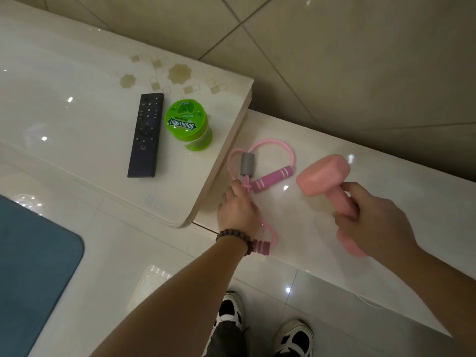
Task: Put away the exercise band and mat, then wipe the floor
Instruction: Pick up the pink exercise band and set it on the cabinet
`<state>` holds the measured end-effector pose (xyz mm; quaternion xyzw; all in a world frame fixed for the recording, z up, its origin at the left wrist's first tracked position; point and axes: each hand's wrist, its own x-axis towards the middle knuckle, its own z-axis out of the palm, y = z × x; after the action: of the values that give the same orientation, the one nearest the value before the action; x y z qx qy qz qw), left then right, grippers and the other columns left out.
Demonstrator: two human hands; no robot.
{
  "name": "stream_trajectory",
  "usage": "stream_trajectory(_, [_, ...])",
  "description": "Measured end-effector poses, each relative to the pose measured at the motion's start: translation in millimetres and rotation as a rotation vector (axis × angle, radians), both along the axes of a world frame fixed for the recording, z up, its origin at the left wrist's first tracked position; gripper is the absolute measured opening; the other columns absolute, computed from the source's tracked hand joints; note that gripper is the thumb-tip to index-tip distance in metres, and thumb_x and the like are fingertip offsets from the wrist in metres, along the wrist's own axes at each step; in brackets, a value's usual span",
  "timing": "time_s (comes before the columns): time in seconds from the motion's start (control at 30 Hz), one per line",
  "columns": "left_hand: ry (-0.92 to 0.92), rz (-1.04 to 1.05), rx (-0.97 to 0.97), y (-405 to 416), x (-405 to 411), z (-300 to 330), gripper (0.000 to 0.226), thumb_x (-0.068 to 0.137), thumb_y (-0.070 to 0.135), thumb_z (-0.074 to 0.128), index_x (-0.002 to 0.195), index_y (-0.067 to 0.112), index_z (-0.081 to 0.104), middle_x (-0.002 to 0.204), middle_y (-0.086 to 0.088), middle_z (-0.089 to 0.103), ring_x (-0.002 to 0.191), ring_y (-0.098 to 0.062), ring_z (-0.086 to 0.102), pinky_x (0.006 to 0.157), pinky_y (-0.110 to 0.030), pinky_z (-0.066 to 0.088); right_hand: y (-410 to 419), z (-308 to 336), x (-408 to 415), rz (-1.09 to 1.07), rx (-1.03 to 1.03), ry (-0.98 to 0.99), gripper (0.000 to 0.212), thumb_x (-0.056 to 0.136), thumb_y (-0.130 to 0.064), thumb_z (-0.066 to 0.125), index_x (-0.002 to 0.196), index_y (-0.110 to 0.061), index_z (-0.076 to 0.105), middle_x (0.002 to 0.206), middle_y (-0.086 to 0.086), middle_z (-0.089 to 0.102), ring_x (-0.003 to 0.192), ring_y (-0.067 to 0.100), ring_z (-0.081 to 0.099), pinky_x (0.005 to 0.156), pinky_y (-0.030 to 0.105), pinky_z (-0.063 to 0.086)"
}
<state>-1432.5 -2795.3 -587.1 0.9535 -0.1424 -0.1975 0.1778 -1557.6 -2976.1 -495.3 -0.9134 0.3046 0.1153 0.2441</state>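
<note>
Pink tubing of the exercise band [260,161] is spread on the low pale ledge [386,176], where it is gripped near its grey sleeve by the left hand [238,208]. A pink dumbbell [332,186] is held by its handle in the curled right hand [373,217], just above the ledge. The blue mat [33,266] is seen on the tiled floor [154,266] at the left, and a black remote [146,135] and a green gum tub [188,123] are set on the raised surface [77,99].

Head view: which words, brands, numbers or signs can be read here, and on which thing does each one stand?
"DOUBLEMINT": on the lid of the green container, upside down from this view.
Smaller print above that word on the lid: too blurred to read.
Button symbols on the black remote control: too small to read.
</note>
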Motion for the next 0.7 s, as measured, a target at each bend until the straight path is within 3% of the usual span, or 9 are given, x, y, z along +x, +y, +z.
stream_trajectory(0.13, [-0.280, -0.147, 0.135, 9, -3, -1, 0.062, 0.071, 0.033, 0.075, 0.121, 0.008, 0.048, 0.105, -0.016, 0.056, 0.093, -0.034, 0.055, 0.076, -0.044, 0.047, 4, 0, 0, 0.015, -0.007, 0.002, 0.031, 0.085, -0.025, 0.066, 0.113, -0.021, 0.053, 0.063, -0.011, 0.051, 0.055, 0.002, 0.048, 0.048, 0.019, 0.027])
stream_trajectory(0.2, [-0.400, -0.273, 0.104, 3, 5, 0, 0.066, 0.070, 0.032, 0.074, 0.129, 0.013, 0.049, 0.116, -0.015, 0.055, 0.099, -0.034, 0.051, 0.078, -0.044, 0.045, 4, -1, 1, 0.016, -0.008, -0.003, 0.031, 0.085, -0.026, 0.066, 0.113, -0.021, 0.053, 0.064, -0.010, 0.052, 0.056, 0.002, 0.048, 0.048, 0.019, 0.028])
stream_trajectory(0.27, [-0.381, -0.408, 0.131, -11, 17, 7, 0.058, 0.080, 0.025, 0.065, 0.134, 0.018, 0.047, 0.134, -0.010, 0.048, 0.118, -0.033, 0.042, 0.091, -0.048, 0.038, 3, -3, 1, 0.016, -0.005, -0.001, 0.031, 0.085, -0.026, 0.065, 0.113, -0.022, 0.052, 0.066, -0.008, 0.055, 0.057, 0.005, 0.049, 0.048, 0.019, 0.029])
stream_trajectory(0.33, [-0.312, -0.509, 0.208, -25, 31, 11, 0.038, 0.090, 0.014, 0.050, 0.127, 0.019, 0.049, 0.135, -0.005, 0.046, 0.128, -0.030, 0.032, 0.101, -0.048, 0.026, 2, -5, 1, 0.009, -0.013, -0.001, 0.031, 0.085, -0.027, 0.065, 0.113, -0.023, 0.052, 0.070, -0.005, 0.058, 0.057, 0.008, 0.050, 0.049, 0.019, 0.029])
stream_trajectory(0.47, [-0.285, -0.579, 0.231, -40, 52, 24, 0.032, 0.092, 0.007, 0.043, 0.120, 0.018, 0.052, 0.128, -0.003, 0.050, 0.129, -0.024, 0.033, 0.106, -0.047, 0.022, -1, -6, 1, -0.009, -0.024, -0.002, 0.031, 0.085, -0.027, 0.065, 0.112, -0.023, 0.052, 0.066, -0.009, 0.053, 0.056, 0.007, 0.048, 0.049, 0.018, 0.027])
stream_trajectory(0.53, [-0.355, -0.609, 0.144, -40, 59, 34, 0.029, 0.094, 0.012, 0.046, 0.121, 0.020, 0.052, 0.126, 0.000, 0.051, 0.124, -0.021, 0.038, 0.104, -0.043, 0.024, -3, -5, 0, -0.020, -0.024, -0.010, 0.031, 0.084, -0.027, 0.066, 0.112, -0.023, 0.053, 0.062, -0.015, 0.048, 0.055, 0.001, 0.045, 0.048, 0.018, 0.026])
stream_trajectory(0.7, [-0.467, -0.681, -0.031, -60, 84, 58, 0.033, 0.095, 0.017, 0.051, 0.128, 0.022, 0.051, 0.128, -0.001, 0.051, 0.125, -0.025, 0.041, 0.108, -0.043, 0.025, -10, -3, 0, -0.025, -0.003, -0.004, 0.033, 0.085, -0.029, 0.066, 0.115, -0.023, 0.053, 0.067, -0.012, 0.053, 0.058, 0.006, 0.052, 0.053, 0.019, 0.034])
